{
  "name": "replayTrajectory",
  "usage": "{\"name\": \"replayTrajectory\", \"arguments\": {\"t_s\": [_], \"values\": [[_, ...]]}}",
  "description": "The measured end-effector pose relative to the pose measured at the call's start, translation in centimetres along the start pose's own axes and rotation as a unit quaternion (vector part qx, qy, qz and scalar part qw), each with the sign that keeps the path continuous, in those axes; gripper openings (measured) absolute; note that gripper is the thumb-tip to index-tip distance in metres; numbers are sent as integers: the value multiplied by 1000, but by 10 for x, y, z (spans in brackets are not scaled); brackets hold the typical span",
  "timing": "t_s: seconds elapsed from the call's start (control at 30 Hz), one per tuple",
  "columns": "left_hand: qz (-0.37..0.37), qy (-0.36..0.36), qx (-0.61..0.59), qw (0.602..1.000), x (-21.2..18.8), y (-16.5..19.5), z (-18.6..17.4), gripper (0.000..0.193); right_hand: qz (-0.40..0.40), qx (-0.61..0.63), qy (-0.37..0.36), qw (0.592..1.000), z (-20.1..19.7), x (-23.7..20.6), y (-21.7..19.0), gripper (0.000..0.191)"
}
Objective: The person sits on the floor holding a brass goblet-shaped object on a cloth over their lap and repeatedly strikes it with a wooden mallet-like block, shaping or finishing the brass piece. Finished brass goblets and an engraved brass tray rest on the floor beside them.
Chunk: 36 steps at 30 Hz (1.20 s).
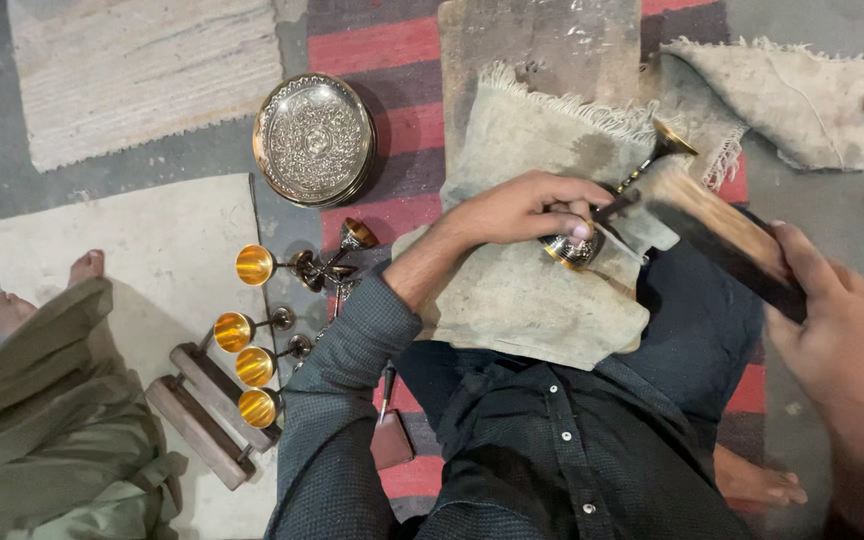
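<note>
Left hand: the left hand (527,210) lies curled over a small engraved metal goblet (577,245), fingers closed round its cup and pinning it on its side against a worn grey cloth (532,300).
Goblet: it rests on the cloth across the person's lap; its thin stem runs up and to the right to a brass-coloured foot (672,140).
Right hand: the right hand (842,340), at the right edge of the frame, is wrapped round the near end of a dark wooden block (727,240); the block's far end hangs just above the goblet's stem, blurred.
Cloth: frayed along its upper edge, it lies over a flat worn board (542,45) on a red and grey striped rug (392,100).
Floor, left: four goblets with gold-bright insides (247,325) lie on their sides in a loose row, beside two wooden blocks (202,410).
Above them: a stack of round embossed silver trays (314,140).
Far left: another person's bare feet (42,290) and olive-green garment (42,430).
Top right: a second frayed cloth (792,90).
</note>
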State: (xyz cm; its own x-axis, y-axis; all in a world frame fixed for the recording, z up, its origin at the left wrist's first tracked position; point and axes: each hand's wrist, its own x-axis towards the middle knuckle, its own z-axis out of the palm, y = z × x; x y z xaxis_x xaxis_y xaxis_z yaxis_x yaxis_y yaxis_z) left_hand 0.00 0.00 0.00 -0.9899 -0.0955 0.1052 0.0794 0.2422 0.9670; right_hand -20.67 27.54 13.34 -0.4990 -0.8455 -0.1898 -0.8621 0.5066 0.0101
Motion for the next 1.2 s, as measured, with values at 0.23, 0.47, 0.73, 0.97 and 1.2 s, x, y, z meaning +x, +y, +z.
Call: {"name": "replayTrajectory", "arguments": {"t_s": [0.23, 0.47, 0.73, 0.97, 1.2], "values": [[-72, 193, -32, 978, -19, 57, 17, 45, -99, 448, 110, 881, 71, 31, 5, 55], [-110, 243, -72, 961, -49, 79, 18, 44, -98, 697, 124, 699, 82, 137, -52, 56], [-111, 222, -43, 968, -43, 69, 21, 45, -138, 144, 278, 940, 37, 124, -91, 53], [-106, 142, 70, 982, -10, 66, 21, 42, -171, 254, 315, 898, 23, 88, -73, 52], [-36, -18, 181, 983, 19, 68, 11, 44, -44, 664, 112, 738, 105, 2, -8, 59]]}}
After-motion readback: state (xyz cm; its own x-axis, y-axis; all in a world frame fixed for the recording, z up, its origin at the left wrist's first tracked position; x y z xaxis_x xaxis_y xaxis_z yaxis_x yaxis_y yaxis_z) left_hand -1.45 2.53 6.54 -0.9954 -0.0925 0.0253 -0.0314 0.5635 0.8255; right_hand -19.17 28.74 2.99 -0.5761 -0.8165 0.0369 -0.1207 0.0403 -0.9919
